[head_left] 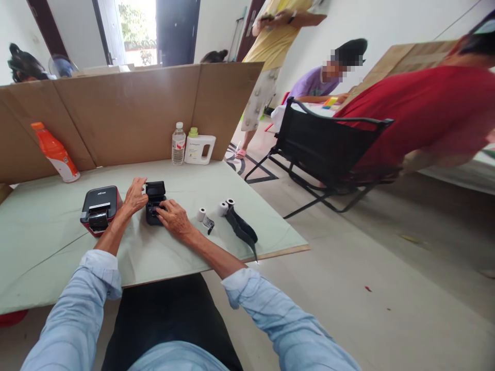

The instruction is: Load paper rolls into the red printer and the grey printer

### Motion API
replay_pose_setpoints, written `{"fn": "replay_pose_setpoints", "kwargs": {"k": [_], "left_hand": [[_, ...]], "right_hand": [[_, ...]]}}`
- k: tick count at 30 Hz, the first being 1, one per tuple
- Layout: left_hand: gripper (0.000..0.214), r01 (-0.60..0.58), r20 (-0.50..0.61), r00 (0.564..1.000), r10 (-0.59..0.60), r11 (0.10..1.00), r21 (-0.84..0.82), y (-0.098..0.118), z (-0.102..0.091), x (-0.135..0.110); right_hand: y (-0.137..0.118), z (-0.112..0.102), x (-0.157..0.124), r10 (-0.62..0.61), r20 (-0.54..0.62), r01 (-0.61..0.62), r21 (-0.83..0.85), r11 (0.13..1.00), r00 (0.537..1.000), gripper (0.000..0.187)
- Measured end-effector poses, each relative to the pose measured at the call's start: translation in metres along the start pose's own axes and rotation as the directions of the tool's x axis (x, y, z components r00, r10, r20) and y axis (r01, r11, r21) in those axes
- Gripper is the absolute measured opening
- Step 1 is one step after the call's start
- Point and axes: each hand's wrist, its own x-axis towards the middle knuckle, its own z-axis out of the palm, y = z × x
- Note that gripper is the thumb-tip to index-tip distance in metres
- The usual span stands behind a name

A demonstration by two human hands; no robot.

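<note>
A small black thermal printer [155, 191] stands on the table with its lid raised. My left hand [134, 197] is at its left side, thumb and fingers against the body and the lid's edge. Into the open compartment reach the bent fingers of my right hand [174, 219]; what they pinch there, if anything, is hidden. To the left is a larger black and red printer [101, 206] with dark paper in its front slot. On the right lie a small white paper roll [201, 214] with a printed strip and two more rolls [223, 208], a long dark strip [243, 228] trailing from them.
A cardboard screen [135, 111] borders the table's [154, 260] back. Before it stand an orange bottle [56, 152], a water bottle [178, 144] and a white jug [199, 148]. Right of the table are a black folding chair [325, 139] and several people.
</note>
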Motion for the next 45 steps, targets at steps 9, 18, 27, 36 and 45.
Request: {"fn": "replay_pose_setpoints", "kwargs": {"k": [9, 18, 27, 36, 45], "left_hand": [[0.060, -0.137, 0.266, 0.954, 0.142, 0.990, -0.039, -0.006, -0.018, -0.052], [0.111, 0.037, 0.361, 0.932, -0.032, 0.999, -0.007, -0.012, -0.004, -0.087], [0.099, 0.052, 0.309, 0.950, -0.050, 0.999, 0.001, -0.011, 0.004, -0.083], [0.118, 0.000, 0.342, 0.939, 0.014, 0.999, -0.040, -0.011, 0.008, -0.072], [0.130, -0.046, 0.354, 0.932, 0.074, 0.995, -0.088, -0.015, 0.014, -0.039]], "right_hand": [[-0.007, -0.002, -0.009, 0.020, 0.012, -0.020, 0.010, 1.000, 1.000, 0.029], [0.011, 0.007, -0.009, 0.247, 0.147, -0.258, 0.063, 0.964, 0.958, 0.094], [0.015, 0.014, -0.007, 0.264, 0.218, -0.290, 0.097, 0.952, 0.940, 0.090], [0.007, 0.019, -0.019, 0.255, 0.134, -0.273, 0.141, 0.951, 0.958, 0.092], [0.001, 0.015, -0.020, 0.170, -0.179, -0.151, 0.116, 0.982, 0.969, 0.078]]}}
